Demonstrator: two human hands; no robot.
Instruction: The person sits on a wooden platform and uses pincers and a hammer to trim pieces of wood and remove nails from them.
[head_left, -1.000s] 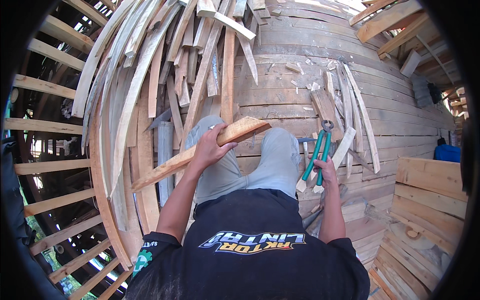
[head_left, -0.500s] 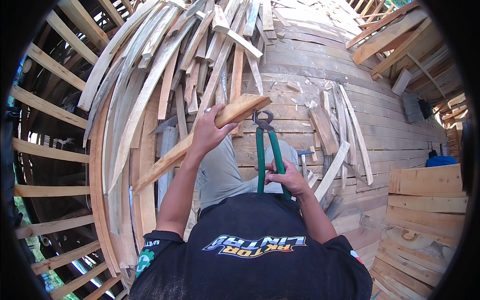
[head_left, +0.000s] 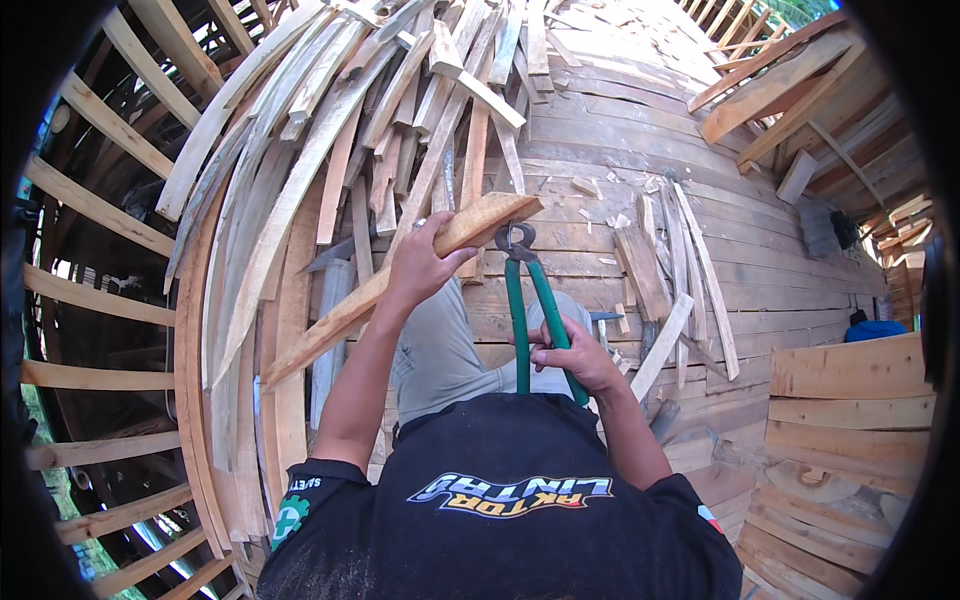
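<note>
My left hand (head_left: pixel 424 262) is closed around a long wooden plank (head_left: pixel 488 215), which slants from the lower left up to its cut end at the right. In my right hand (head_left: pixel 574 358) is a pair of pincers (head_left: pixel 516 318) with long green handles and dark rounded jaws. Its fingers reach across both handles, which stand a little apart. The jaws point away from me and sit at the near side of the plank's upper end. Whether they touch the wood or grip anything there, I cannot tell.
A large heap of loose planks (head_left: pixel 330 130) spreads at the left and far left. Several offcuts (head_left: pixel 645 270) and wood chips lie on the plank floor (head_left: pixel 610 130) to the right. A hammer-like tool (head_left: pixel 604 316) lies beside my right knee. Slatted timber (head_left: pixel 95 290) borders the left.
The pincers' jaws have moved slightly left and down along the plank's end, and look closer together than before. My left hand keeps its grip on the plank.
</note>
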